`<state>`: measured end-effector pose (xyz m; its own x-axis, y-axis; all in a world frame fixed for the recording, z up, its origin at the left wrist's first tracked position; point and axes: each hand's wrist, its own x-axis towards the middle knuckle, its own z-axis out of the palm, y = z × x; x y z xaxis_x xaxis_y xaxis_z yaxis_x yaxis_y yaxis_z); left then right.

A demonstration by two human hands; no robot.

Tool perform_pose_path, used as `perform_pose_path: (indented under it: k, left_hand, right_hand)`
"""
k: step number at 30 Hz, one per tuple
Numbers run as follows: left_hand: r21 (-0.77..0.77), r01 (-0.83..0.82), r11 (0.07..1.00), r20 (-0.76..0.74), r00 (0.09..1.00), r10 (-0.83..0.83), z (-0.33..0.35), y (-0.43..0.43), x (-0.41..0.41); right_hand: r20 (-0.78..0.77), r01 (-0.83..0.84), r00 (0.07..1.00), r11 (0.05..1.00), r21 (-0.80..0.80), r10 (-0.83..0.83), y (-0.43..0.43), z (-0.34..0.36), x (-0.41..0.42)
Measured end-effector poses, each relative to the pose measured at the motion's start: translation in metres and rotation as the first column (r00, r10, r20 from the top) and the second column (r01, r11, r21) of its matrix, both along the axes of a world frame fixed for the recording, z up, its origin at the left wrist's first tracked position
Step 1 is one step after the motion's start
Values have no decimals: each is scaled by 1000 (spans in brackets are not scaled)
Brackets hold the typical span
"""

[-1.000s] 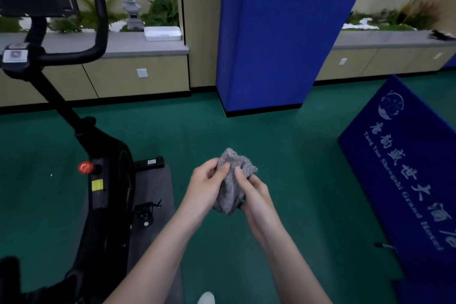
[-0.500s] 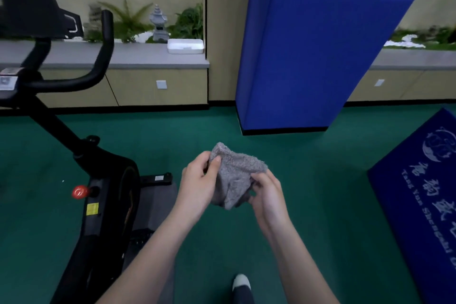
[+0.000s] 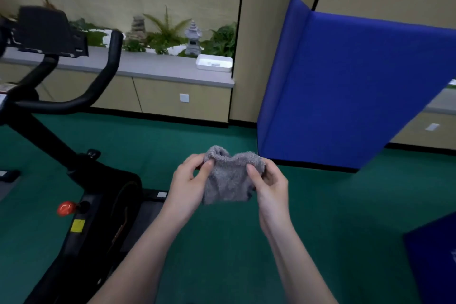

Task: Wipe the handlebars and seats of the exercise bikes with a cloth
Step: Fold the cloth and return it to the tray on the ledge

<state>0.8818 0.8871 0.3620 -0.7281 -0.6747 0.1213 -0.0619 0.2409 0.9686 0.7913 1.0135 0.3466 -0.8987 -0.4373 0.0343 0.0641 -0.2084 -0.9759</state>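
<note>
Exercise bike (image 3: 98, 205) takes up the whole left side. It's black and stands on the green floor (image 3: 345, 217), with its frame running up to the top left corner. Next biggest is the blue padded panel (image 3: 357, 94), standing upright on the right against the beige wall. A long grey counter (image 3: 153, 66) runs along that wall behind the bike, with plants on it. There's also the corner of another blue mat (image 3: 434, 266) at the lower right edge.

Up top on the bike you can see the curved black handlebar (image 3: 111, 61) with its tip pointing up, and the dark console holder (image 3: 47, 29) just left of it. Can't see the seat from here.

Both bare forearms come up from the bottom. The left hand (image 3: 190, 185) and right hand (image 3: 271, 185) are side by side mid-frame with the cloth (image 3: 229, 180) stretched between them. It's grey and fluffy, held up in the air over the floor, right of the bike and well apart from the handlebar. The left thumb and forefinger pinch the cloth's upper left corner. The right thumb presses on the front near the upper right corner, with the other fingers curled behind. The bottom edge just hangs loose.

Small stuff: a white tray (image 3: 214, 63) on the counter's right end, a little stone lantern (image 3: 193, 38) just behind it, plus a red knob (image 3: 65, 208) and a yellow sticker (image 3: 77, 226) low on the bike frame.
</note>
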Motion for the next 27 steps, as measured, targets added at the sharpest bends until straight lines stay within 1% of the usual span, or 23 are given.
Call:
perform_pose_path:
  k: [2,5,7,8,9,10,12,13,16,19,22,25,27]
  left_hand:
    - [47,-4,999,-6,1000,4,-1,-15,-13]
    - [69,-50,996,13,999,49,-9,-44,-36]
    - [108,-63,992,8,998,62,-13,-65,-54]
    - [135,-58,989,5,998,58,-14,-77,-64]
    - [165,-45,985,-1,999,45,-16,-90,-75]
    - [194,-26,981,-4,1000,27,-16,-104,-86]
    - [254,30,967,-19,999,-26,-12,-133,-107]
    - [279,66,958,-28,998,-60,-10,-148,-118]
    - [327,119,938,-31,993,-115,-3,-189,-152]
    - [303,156,940,-9,987,-161,4,-219,-185]
    - [249,119,961,26,991,-129,7,-236,-217]
    - [139,64,988,68,995,-74,3,-248,-246]
    - [53,31,998,81,996,-35,-3,-255,-269]
  right_hand:
    - [-67,25,997,1000,6,-24,-16,-1,-17]
    - [-147,93,985,996,7,-91,-43,-6,-41]
    - [-212,82,974,997,13,-78,-61,-10,-59]
    - [-210,40,977,999,26,-33,-71,-12,-69]
    - [-158,-27,987,999,27,31,-81,-14,-80]
    - [-69,-105,992,995,-1,104,-93,-15,-92]
    - [114,-227,965,970,-90,236,-115,-13,-117]
    - [151,-258,950,960,-107,273,-128,-10,-131]
    - [161,-294,936,947,-131,313,-160,-5,-167]
    - [130,-219,964,969,-110,233,-187,-4,-194]
    - [128,-126,982,989,-77,135,-207,-6,-218]
    - [168,-71,983,997,-11,72,-224,-5,-240]
    - [219,-82,973,995,56,68,-235,-8,-260]
